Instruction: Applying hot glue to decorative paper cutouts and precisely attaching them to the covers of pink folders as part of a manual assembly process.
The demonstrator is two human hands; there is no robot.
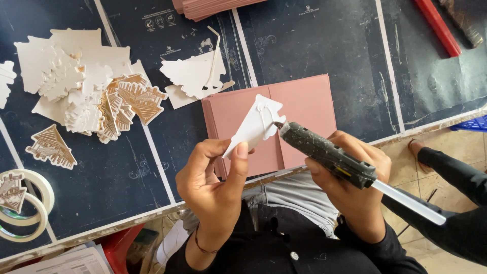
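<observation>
Near the middle of the frame, the left hand (215, 175) is pinching a white tree-shaped card cutout (255, 124) between thumb and fingers, holding it up over a stack of dusty-pink rectangular card sheets (304, 104) lying on the dark blue table (314, 45). The right hand (355, 182), at centre right, is gripping a black, glue-spattered hot glue gun (324, 152), its nozzle touching the cutout's right edge and a clear glue stick sticking out behind. At upper left, a pile of white and brown-printed tree cutouts (96, 91) is lying; tape rolls (25, 208) are sitting at lower left.
</observation>
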